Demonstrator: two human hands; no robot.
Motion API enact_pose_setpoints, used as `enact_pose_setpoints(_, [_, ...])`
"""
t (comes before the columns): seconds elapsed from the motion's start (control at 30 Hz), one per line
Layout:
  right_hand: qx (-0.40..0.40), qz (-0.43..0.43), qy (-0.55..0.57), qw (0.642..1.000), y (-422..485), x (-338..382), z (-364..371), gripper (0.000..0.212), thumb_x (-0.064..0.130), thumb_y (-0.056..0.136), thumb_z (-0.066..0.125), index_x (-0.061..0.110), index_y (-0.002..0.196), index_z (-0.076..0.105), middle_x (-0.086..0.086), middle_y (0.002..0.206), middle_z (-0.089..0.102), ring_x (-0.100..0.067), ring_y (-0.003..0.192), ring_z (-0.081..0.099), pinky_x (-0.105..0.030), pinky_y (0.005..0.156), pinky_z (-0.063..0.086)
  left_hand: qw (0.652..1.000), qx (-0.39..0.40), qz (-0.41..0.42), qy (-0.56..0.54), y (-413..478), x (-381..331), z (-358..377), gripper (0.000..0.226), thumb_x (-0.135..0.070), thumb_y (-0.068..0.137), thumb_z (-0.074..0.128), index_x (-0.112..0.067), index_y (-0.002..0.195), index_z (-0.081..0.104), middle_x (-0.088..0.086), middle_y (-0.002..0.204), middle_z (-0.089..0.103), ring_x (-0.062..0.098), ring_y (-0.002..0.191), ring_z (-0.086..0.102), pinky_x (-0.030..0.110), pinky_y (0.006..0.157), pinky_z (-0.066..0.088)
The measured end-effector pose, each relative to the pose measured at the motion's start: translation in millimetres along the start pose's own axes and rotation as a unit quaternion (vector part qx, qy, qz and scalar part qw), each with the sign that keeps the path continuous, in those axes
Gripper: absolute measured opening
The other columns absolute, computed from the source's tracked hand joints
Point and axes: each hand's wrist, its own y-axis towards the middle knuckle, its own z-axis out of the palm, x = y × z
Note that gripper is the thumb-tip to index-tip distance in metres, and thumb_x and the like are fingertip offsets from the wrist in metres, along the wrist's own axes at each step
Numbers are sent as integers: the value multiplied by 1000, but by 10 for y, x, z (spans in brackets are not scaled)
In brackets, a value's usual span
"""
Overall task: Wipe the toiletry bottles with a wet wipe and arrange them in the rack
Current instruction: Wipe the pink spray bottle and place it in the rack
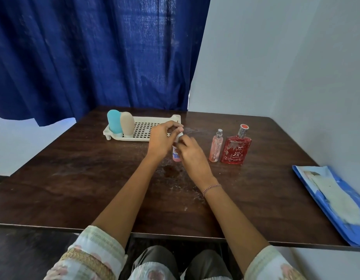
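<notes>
All fingers [171, 126] curled round pink bottle [176, 157], left hand [160, 138] above right hand [192, 156]

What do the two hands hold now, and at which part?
Both hold the small pink bottle: the left hand pinches its white top, the right hand grips its upper body.

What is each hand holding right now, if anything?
Left hand: fingers curled round the top of the small pink bottle.
Right hand: grips the same bottle lower down.

Five bottles [236, 147] — one rack [154, 120], one wipe pack [334, 199].
</notes>
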Motion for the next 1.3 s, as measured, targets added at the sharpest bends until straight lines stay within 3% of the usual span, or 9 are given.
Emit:
enact_pose_setpoints(0.1, [-25, 3, 15, 1000, -42, -62, 19, 45, -8, 71, 72, 2, 114, 63, -10, 111, 57, -24, 92, 56, -34, 78, 54, 1000, 2, 4, -4, -8, 31, 23, 16, -14, 89, 63, -12, 104, 70, -11, 96, 64, -8, 78, 54, -4, 74, 38])
enact_pose_setpoints(0.27, [-91, 95, 101, 986, -29, -222, 16, 24, -3, 83, 62, 0, 106, 68, -8, 104, 63, -20, 94, 59, -34, 86, 53, 999, -1, 20, -27, -47, 39, 47, 15, -11, 90, 61, -11, 102, 70, -11, 93, 64, -12, 79, 54, -2, 75, 38])
enact_pose_setpoints(0.4, [-84, 52, 106, 989, -81, -95, 15, 29, -4, 78, 68, 2, 106, 68, -7, 103, 62, -18, 95, 58, -17, 89, 45, 998, 3, 23, -54, -101, 90, 68, 15, -11, 93, 57, -14, 103, 68, -14, 95, 64, -14, 85, 55, 0, 79, 41])
enact_pose_setpoints(0.5, [-61, -4, 74, 995, -69, -56, 14, 35, -4, 76, 69, 2, 110, 65, -8, 107, 60, -21, 91, 56, -26, 83, 50, 996, 7, 44, -77, -125, 126, 59, 17, -10, 96, 51, -16, 103, 65, -10, 99, 66, -6, 94, 58, 7, 84, 44])
enact_pose_setpoints(0.6, [-54, -40, 58, 996, -65, -36, 33, 32, -3, 78, 67, 3, 110, 65, -8, 108, 59, -20, 91, 54, -26, 83, 49, 995, 11, 59, -81, -165, 174, 53, 18, -7, 98, 45, -15, 103, 61, -4, 101, 64, 0, 97, 58, 7, 85, 43])
enact_pose_setpoints(0.83, [-93, 42, 134, 986, -11, -186, 3, 21, -4, 82, 63, 6, 98, 71, -4, 101, 66, -13, 96, 59, -17, 91, 44, 992, 23, 56, -114, -187, 227, 94, 19, -8, 99, 43, -11, 105, 61, -2, 102, 65, 3, 99, 60, 17, 89, 47])
enact_pose_setpoints(1.0, [-68, 90, 224, 968, 147, -322, -100, 21, -10, 80, 63, 7, 88, 72, -3, 95, 69, -11, 86, 64, -22, 84, 52, 988, 35, 64, -135, -172, 232, 97, 22, -7, 99, 42, -8, 108, 63, 0, 107, 67, 6, 105, 60, 17, 92, 46])
enact_pose_setpoints(1.17, [-91, 88, 195, 973, 62, -182, 4, 20, -6, 82, 62, 8, 93, 70, -2, 96, 66, -10, 85, 62, -23, 81, 52, 986, 13, 46, -159, -192, 234, 91, 24, -6, 98, 44, -15, 107, 64, -3, 107, 68, 6, 105, 61, 24, 94, 48])
enact_pose_setpoints(1.3, [-79, 11, 127, 989, -101, -140, 48, 19, 5, 82, 66, 6, 101, 69, -5, 94, 61, -16, 80, 63, -28, 75, 54, 975, 31, 32, -216, -228, 203, 63, 22, -8, 92, 58, -18, 111, 63, -6, 108, 68, 8, 101, 65, 22, 86, 53])
